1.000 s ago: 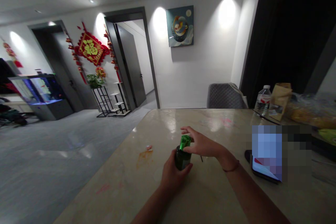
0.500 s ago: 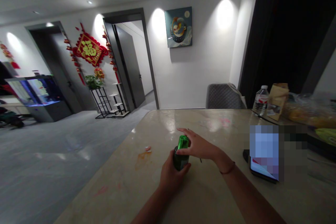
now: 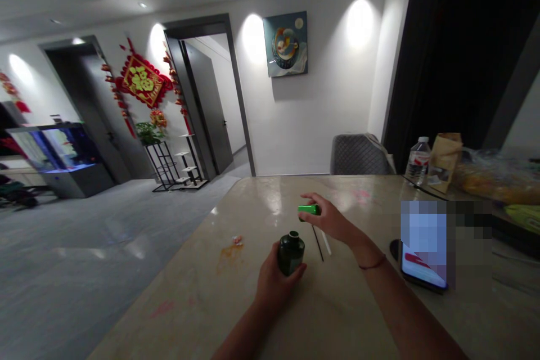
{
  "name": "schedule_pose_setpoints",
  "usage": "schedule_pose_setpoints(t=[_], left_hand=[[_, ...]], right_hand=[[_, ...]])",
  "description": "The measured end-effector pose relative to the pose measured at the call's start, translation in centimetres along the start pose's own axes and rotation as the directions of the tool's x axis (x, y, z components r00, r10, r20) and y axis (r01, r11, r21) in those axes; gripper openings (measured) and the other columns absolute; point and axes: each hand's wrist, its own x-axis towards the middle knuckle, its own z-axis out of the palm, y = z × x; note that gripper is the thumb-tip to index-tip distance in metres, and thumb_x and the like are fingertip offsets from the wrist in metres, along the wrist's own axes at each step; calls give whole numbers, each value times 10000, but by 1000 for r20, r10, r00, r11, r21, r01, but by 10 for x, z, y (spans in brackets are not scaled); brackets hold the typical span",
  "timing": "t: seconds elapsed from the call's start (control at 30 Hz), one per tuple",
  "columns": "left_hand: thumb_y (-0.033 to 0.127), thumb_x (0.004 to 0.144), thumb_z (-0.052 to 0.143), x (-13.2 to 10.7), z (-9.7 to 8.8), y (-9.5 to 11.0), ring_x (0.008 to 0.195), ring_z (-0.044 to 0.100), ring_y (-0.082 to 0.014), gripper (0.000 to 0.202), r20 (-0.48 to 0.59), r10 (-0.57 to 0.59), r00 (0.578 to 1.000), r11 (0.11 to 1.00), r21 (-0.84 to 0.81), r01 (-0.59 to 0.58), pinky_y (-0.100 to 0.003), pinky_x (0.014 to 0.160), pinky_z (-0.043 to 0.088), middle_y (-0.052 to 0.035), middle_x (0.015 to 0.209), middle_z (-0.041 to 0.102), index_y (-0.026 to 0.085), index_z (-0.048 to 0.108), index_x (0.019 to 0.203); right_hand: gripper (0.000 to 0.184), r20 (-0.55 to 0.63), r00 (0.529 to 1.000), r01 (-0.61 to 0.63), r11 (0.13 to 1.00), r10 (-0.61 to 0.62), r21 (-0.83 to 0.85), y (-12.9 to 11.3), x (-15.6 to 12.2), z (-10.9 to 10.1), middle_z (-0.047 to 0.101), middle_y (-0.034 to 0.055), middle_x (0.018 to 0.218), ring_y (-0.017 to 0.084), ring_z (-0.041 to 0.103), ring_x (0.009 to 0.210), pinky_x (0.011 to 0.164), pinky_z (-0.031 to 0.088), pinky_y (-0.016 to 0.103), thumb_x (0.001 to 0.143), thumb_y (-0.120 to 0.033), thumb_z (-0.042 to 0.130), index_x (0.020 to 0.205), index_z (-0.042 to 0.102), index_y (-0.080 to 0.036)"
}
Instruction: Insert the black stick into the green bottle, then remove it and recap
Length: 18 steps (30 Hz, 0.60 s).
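My left hand (image 3: 276, 278) is wrapped round a dark green bottle (image 3: 291, 256), which stands upright on the table with its neck uncovered. Up and to the right of the bottle, my right hand (image 3: 331, 219) grips a shiny green cap (image 3: 309, 210) between thumb and fingers, with the cap tipped on its side. Under and beside the right hand lie a thin black stick (image 3: 318, 243) and a pale, straight strip (image 3: 327, 243) whose kind I cannot tell.
The marbled table (image 3: 189, 315) bears a small crumpled scrap (image 3: 237, 240) by an orange stain. On the right are a lit phone (image 3: 423, 270), a water bottle (image 3: 418, 160), a paper bag (image 3: 445, 162) and plastic bags (image 3: 498, 177). A grey chair (image 3: 360, 154) stands behind.
The green cap has come off the bottle's neck and moved right in my right hand, turning onto its side. My left hand and the bottle have stayed in place.
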Motion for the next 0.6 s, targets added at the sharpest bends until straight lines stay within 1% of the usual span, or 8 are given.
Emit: schedule_pose_setpoints(t=[0.07,0.13,0.2,0.23,0.27,0.33,0.47,0.6], left_hand=[[380,625,644,0,1,-1,835,589,-186,494,-10,-4,1000,1000,6,4,-302,753,447,-44,931,635,183,483,1049],[383,626,644,0,1,-3,839,589,-188,498,-13,-8,1000,1000,7,8,-304,755,446,-47,933,635,180,484,1052],[387,628,644,0,2,-3,843,589,-188,500,-13,-9,1000,1000,5,9,-304,760,445,-49,939,635,179,484,1054],[390,630,644,0,2,-4,846,589,-188,503,-14,-9,1000,1000,3,9,-304,762,446,-50,942,635,178,484,1058],[392,630,644,0,2,-4,848,590,-188,506,-16,-11,1000,1000,1,11,-305,763,447,-50,944,636,178,485,1061],[395,628,646,1,2,-3,855,592,-192,516,-18,-16,1000,1000,-5,16,-309,767,449,-53,951,637,179,486,1069],[384,613,658,2,1,-2,873,596,-202,536,-4,-33,999,999,-13,33,-316,780,451,-63,963,640,175,491,1078],[375,611,659,2,0,-1,877,599,-202,521,-10,-34,999,998,-48,33,-319,792,450,-60,957,645,179,505,1068]], right_hand=[[520,-46,998,-43,999,44,21,19,4,-5,591,68,882,148,561,732,679,449,280,661,-355,606,1106,525,-98],[432,-75,994,-79,997,77,-24,42,7,-9,614,67,842,164,573,751,703,451,291,633,-288,610,1013,579,-85],[322,-140,984,-133,974,108,-182,65,8,-13,622,61,800,173,574,732,719,451,307,596,-210,603,895,624,-90],[299,-195,974,-164,948,113,-272,76,8,-14,620,63,800,177,571,742,742,447,310,571,-180,610,856,634,-95],[294,-238,965,-191,918,110,-349,85,7,-15,616,74,823,181,568,762,759,443,307,553,-166,619,838,640,-94],[261,-292,950,-239,862,112,-448,101,6,-17,607,94,851,180,565,784,774,438,291,568,-169,612,815,643,-93],[248,-337,930,-318,776,145,-545,117,3,-19,588,115,889,177,559,819,775,427,259,611,-189,591,836,615,-87],[217,-266,940,-334,732,213,-593,115,0,-25,580,111,877,160,557,773,709,424,225,637,-230,592,806,590,-94]])
